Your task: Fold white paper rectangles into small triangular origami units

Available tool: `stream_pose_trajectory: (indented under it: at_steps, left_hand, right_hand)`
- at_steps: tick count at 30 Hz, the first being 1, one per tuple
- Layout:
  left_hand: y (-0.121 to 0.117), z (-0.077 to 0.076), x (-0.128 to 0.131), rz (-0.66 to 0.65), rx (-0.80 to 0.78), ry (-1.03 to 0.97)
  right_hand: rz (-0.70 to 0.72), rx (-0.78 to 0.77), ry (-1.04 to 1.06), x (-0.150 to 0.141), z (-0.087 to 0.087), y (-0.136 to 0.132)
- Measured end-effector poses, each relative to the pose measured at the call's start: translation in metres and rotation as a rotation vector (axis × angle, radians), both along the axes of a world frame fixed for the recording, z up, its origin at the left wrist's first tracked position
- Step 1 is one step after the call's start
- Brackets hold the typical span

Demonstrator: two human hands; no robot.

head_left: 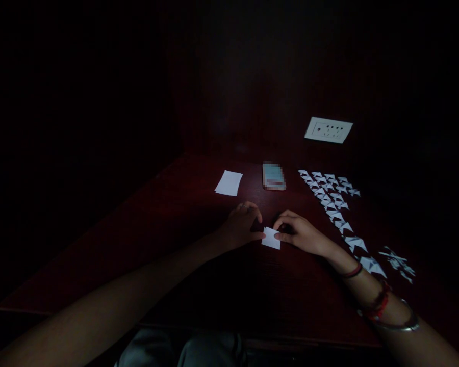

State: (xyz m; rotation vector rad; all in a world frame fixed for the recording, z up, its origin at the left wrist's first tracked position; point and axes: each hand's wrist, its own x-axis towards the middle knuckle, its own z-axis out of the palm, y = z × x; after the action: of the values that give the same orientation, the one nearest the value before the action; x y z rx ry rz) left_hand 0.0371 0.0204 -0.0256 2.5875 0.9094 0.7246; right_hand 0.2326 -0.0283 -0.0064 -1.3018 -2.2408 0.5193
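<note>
A small folded square of white paper (pixel 271 242) lies at the middle of the dark red table (pixel 199 204), its layers slightly apart at the top edge. My right hand (pixel 304 233) grips it, the thumb lying on its right side and the bent forefinger at its upper edge. From the other side, my left hand (pixel 245 227) holds the paper's left edge with the thumb; its forefinger arches above, and the other fingers are curled and partly hidden in shadow. A ring shows on the left hand.
A stack of white paper sheets (pixel 228 183) lies farther back, beside a phone (pixel 274 176) with a blurred screen. Rows of folded paper pieces (pixel 333 206) run along the right, near a small pile of paper strips (pixel 398 263). A socket panel (pixel 328 130) is on the wall.
</note>
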Motion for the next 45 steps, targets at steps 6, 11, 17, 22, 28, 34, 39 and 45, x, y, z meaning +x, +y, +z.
stream_pose_trajectory:
  at_steps: [6,11,17,22,28,34,39,45]
  left_hand:
    - [0.001,0.001,-0.001,-0.030,-0.023,-0.008]
    - [0.000,0.004,0.000,-0.083,-0.035,-0.026]
    - [0.003,0.006,-0.002,-0.122,0.099,-0.050]
    - [0.006,0.022,-0.009,-0.191,0.302,0.025]
    - [0.012,0.036,-0.020,-0.316,0.369,0.202]
    - [0.009,0.040,-0.026,-0.436,0.198,0.322]
    - [0.004,0.040,-0.022,-0.361,0.208,0.351]
    - [0.007,0.033,-0.018,-0.274,0.213,0.369]
  right_hand:
    - [0.004,-0.067,0.034,0.000,0.000,0.000]
    - [-0.023,0.006,0.098,-0.001,0.004,-0.001]
    - [-0.051,0.110,0.189,-0.002,0.009,0.000]
    - [-0.047,0.158,0.208,0.002,0.013,-0.001]
    - [0.137,0.138,-0.010,0.011,0.016,-0.002]
    - [0.307,0.073,-0.159,0.010,0.014,-0.003]
    - [0.286,0.069,-0.146,0.004,0.020,-0.007]
    - [0.211,0.086,-0.176,-0.008,0.017,-0.012]
